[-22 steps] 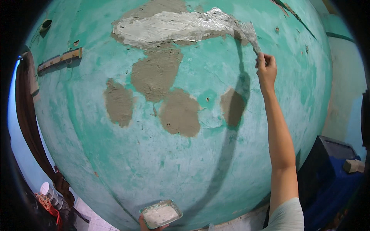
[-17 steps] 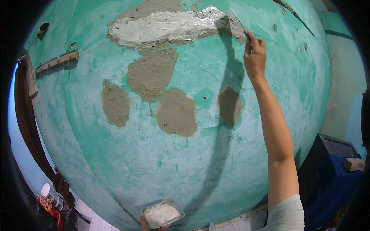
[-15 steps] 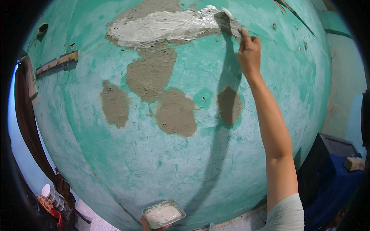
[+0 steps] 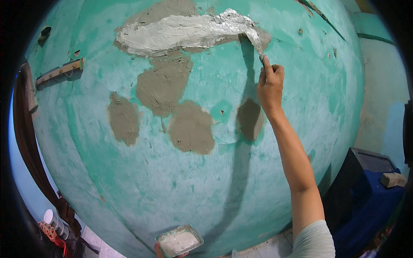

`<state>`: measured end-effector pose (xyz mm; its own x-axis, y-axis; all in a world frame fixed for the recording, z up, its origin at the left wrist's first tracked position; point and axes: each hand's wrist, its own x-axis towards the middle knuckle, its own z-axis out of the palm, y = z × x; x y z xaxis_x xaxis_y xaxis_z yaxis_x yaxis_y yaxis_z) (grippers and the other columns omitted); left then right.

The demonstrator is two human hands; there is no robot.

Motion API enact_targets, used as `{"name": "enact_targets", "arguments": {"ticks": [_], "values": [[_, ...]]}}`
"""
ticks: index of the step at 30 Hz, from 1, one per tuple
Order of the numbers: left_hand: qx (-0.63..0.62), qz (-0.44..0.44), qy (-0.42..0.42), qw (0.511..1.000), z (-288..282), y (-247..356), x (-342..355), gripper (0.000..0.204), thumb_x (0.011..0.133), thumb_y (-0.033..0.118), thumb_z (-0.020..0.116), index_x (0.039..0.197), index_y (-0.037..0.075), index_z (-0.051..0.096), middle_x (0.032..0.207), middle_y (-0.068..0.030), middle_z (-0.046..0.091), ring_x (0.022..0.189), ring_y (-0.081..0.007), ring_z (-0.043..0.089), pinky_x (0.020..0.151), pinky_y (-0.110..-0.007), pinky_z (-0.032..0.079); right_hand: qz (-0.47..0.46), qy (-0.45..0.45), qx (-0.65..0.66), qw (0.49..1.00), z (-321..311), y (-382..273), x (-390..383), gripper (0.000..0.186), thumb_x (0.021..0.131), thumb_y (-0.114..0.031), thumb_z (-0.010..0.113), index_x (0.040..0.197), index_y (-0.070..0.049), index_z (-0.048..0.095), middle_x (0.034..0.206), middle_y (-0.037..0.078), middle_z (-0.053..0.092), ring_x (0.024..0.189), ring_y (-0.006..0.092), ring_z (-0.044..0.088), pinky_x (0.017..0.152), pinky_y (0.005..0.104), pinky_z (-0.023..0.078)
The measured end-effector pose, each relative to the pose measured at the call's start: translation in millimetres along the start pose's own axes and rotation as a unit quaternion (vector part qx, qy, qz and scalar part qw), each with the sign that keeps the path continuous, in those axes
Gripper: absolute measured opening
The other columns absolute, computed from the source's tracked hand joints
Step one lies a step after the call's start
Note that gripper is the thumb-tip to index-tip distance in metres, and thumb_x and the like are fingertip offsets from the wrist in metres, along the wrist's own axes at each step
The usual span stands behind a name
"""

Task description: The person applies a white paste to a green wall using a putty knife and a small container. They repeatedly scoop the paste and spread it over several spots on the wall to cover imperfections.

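My right hand reaches high up the wall, its fingers closed round the handle of a putty knife. The knife's blade lies against the right end of a wet white filler strip, which is spread over a grey patch. At the bottom, my left hand holds up a shallow clear tray of white filler from beneath; only some fingers show. Below the strip are several dull grey patches on the worn green wall.
A hook rail hangs at the left, near a dark curtain. White buckets stand at the lower left. A dark cabinet with blue cloth and a block on it stands at the right.
My right hand has moved down and slightly left with the putty knife, whose blade now sits on the strip's right end. The left hand still holds the tray low down.
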<state>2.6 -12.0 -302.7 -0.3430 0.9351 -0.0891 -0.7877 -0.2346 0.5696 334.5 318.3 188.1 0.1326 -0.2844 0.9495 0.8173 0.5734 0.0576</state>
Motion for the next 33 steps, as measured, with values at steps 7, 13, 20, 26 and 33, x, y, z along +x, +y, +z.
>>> {"name": "enact_targets", "arguments": {"ticks": [7,13,20,26,33], "values": [[-0.052,-0.062,-0.145,0.986,-13,10,6,0.055,0.107,0.046,0.043,0.140,0.004,0.056,0.139,-0.0157,0.065,0.126,-0.0355,0.063,0.109,-0.056,0.050,-0.024,0.027,-0.043,0.998,20,10,58,0.038,0.095,-0.004,0.065,0.133,-0.005,0.067,0.105,0.019,0.056,0.100,0.0382,0.058,0.086,0.0463,0.052],[0.013,-0.045,0.018,0.999,-6,-4,0,0.062,0.104,0.054,0.047,0.141,0.004,0.056,0.139,-0.0153,0.065,0.125,-0.0354,0.064,0.107,-0.055,0.052,0.001,-0.019,-0.012,1.000,15,11,1,0.037,0.098,-0.005,0.065,0.135,-0.006,0.068,0.103,0.018,0.056,0.097,0.0345,0.057,0.088,0.0429,0.050],[0.020,-0.033,0.039,0.998,-2,4,1,0.064,0.104,0.056,0.047,0.142,0.005,0.056,0.140,-0.0152,0.064,0.127,-0.0352,0.063,0.107,-0.055,0.052,0.005,0.006,-0.001,1.000,-9,-2,16,0.040,0.095,-0.001,0.065,0.135,-0.003,0.066,0.104,0.019,0.055,0.098,0.0366,0.056,0.088,0.0455,0.050],[0.022,-0.052,0.015,0.998,6,5,0,0.066,0.103,0.056,0.048,0.144,0.005,0.054,0.142,-0.0157,0.063,0.128,-0.0371,0.062,0.107,-0.057,0.051,-0.013,0.022,-0.016,1.000,17,17,40,0.041,0.095,-0.001,0.065,0.135,-0.003,0.066,0.106,0.020,0.055,0.098,0.0386,0.056,0.088,0.0467,0.051],[0.017,-0.077,0.046,0.996,-4,-3,2,0.070,0.102,0.061,0.046,0.146,0.007,0.054,0.142,-0.0156,0.063,0.127,-0.0383,0.062,0.103,-0.061,0.052,0.040,-0.032,0.035,0.998,-13,-1,-41,0.041,0.096,0.000,0.064,0.137,-0.001,0.064,0.105,0.020,0.053,0.098,0.0364,0.056,0.088,0.0444,0.050]]}}
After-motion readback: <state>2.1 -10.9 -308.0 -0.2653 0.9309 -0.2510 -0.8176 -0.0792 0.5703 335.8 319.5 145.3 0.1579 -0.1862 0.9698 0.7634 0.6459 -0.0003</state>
